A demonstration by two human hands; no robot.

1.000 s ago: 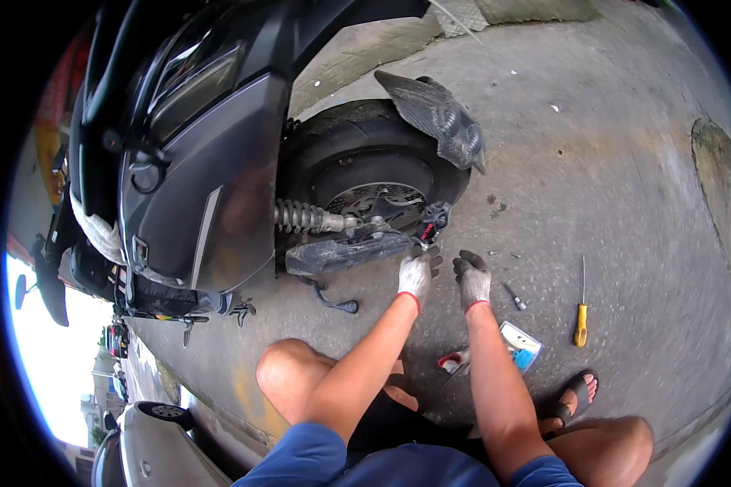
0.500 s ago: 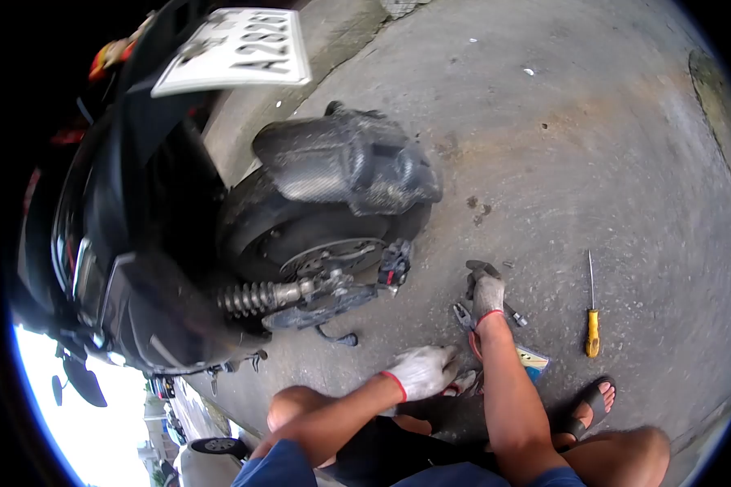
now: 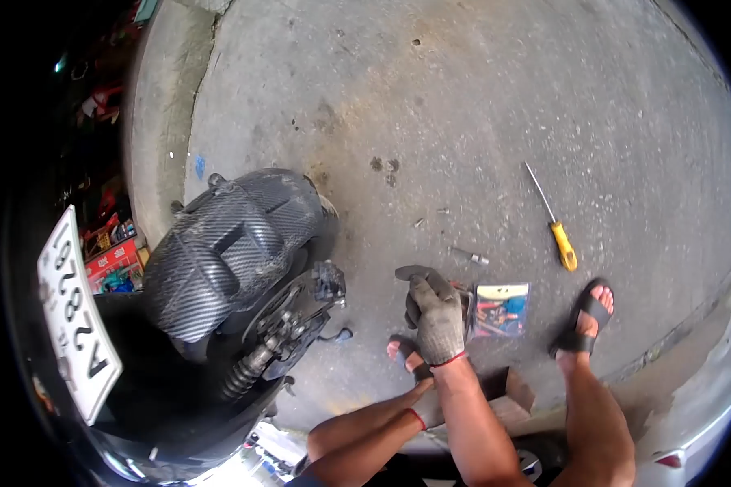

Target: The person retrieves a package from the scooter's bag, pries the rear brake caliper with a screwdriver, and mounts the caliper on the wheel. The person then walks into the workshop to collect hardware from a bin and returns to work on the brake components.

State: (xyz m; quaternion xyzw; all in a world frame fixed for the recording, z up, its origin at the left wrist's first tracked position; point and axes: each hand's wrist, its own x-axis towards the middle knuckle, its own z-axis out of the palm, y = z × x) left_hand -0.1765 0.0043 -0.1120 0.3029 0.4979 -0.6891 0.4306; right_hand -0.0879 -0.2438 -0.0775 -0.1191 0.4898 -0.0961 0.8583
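Observation:
My right hand (image 3: 437,316), in a grey glove with dark fingers, is curled low over the concrete, and a metal tool that looks like pliers (image 3: 464,299) pokes out at its side. Only a strip of white glove with a red cuff shows of my left hand (image 3: 426,412), tucked behind my right forearm. A scooter's rear wheel (image 3: 280,312) stands to the left under a carbon-pattern mudguard (image 3: 227,243), with a brake caliper (image 3: 329,281) hanging beside it.
A blue printed packet (image 3: 502,309) lies just right of my right hand. A yellow-handled screwdriver (image 3: 559,234), a small socket bit (image 3: 471,258) and loose bolts (image 3: 442,213) lie beyond it. My sandalled feet (image 3: 583,321) stand near a wooden block (image 3: 510,391). A licence plate (image 3: 77,316) is at left.
The view has swung up and over the scooter's tail. My right hand closed around the pliers on the ground. My left hand drew back from the wheel and slipped behind my right forearm.

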